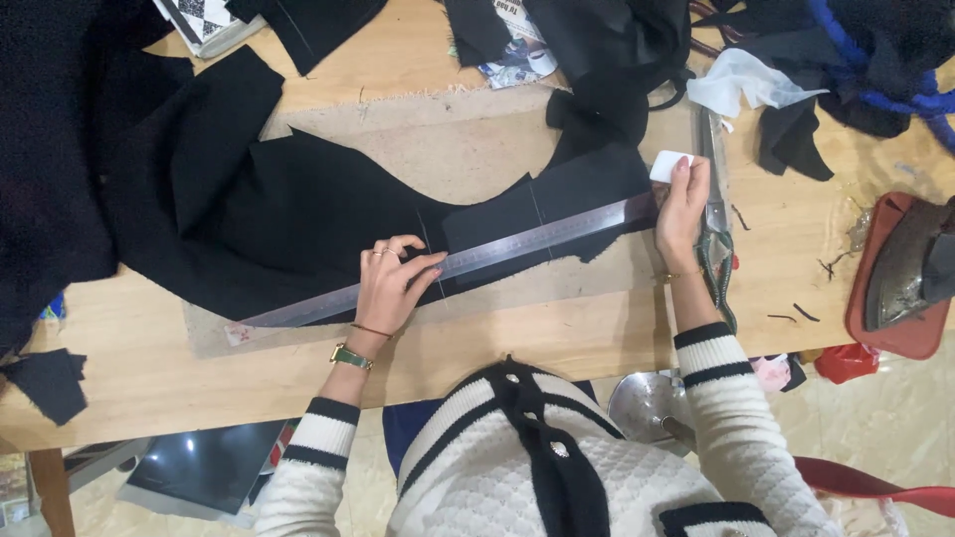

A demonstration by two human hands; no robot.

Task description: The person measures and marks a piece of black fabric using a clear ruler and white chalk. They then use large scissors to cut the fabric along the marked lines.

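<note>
One ruler (448, 268), one chalk (668, 165), one scissors (714, 209), one iron (910, 268) — perhaps more hidden.

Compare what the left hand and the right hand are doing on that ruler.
The left hand lies spread on the ruler near its middle, fingertips pressing it onto the black cloth; the right hand sits at the ruler's far end. The left hand holds nothing, while the right pinches a white chalk piece. The left wrist carries a watch; the right shows only a thin bracelet. Both wear striped white cuffs.
</note>
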